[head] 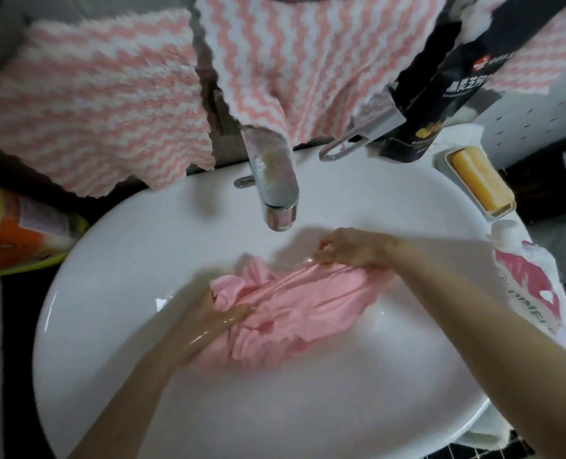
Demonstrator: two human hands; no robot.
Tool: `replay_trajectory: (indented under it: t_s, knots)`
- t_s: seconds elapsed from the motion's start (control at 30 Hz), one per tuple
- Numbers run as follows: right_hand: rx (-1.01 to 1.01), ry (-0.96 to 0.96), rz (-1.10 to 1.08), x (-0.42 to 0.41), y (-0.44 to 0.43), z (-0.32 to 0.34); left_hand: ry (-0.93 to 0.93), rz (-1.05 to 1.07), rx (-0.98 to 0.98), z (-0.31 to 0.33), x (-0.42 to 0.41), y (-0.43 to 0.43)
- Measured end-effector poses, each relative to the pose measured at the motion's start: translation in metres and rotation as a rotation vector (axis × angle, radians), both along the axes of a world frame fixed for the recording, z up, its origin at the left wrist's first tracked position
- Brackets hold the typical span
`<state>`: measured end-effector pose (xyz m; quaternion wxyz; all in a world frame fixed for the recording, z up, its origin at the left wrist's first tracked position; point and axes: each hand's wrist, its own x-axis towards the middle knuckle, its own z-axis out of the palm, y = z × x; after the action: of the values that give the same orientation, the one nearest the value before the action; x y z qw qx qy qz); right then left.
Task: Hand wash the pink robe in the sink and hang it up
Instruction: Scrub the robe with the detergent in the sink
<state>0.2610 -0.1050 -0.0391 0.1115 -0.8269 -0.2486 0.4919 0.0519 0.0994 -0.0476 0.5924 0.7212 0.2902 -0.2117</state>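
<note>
I see the pink robe [288,313] bunched up wet in the basin of the white sink [308,409], just in front of the faucet [271,180] and a little to its right. My right hand [347,248], nearest the faucet's spout, pinches a gather of the cloth, and taut folds run away from that grip. My left hand [222,314], in front of the faucet and to its left, lies wet on the robe's edge with its fingers pushed in among the folds; I cannot tell whether they curl round the cloth. Right of the faucet a yellow soap bar [480,180] sits in its dish on the rim, with a pink-and-white detergent pouch [526,286] nearer me. Behind the faucet hang pink-and-white striped towels [92,104].
</note>
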Motion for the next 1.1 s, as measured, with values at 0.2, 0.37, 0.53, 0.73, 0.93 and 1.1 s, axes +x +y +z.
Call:
replay_trajectory:
  t_s: [0.2,0.37,0.53,0.73,0.93,1.1]
  knots:
    - [-0.249,-0.627,0.098,0.005,-0.021,0.006,0.179,0.098,0.688,0.007,-0.022,0.048]
    - [0.338,-1.097,0.077,-0.037,-0.015,0.012,-0.010,-0.085,1.270,0.015,-0.022,0.022]
    - [0.350,-0.852,0.400,-0.096,0.004,-0.023,-0.448,-0.087,1.167,0.013,-0.007,-0.039]
    - [0.447,-0.850,-0.557,-0.052,-0.022,0.026,-0.164,-0.474,0.982,-0.039,-0.036,-0.066]
    - [0.140,-0.985,-0.577,-0.039,-0.045,0.048,-0.108,-0.348,1.199,-0.039,-0.041,-0.028]
    - [0.411,-0.957,0.232,-0.102,-0.007,0.020,-0.270,-0.461,1.272,-0.026,-0.033,-0.037]
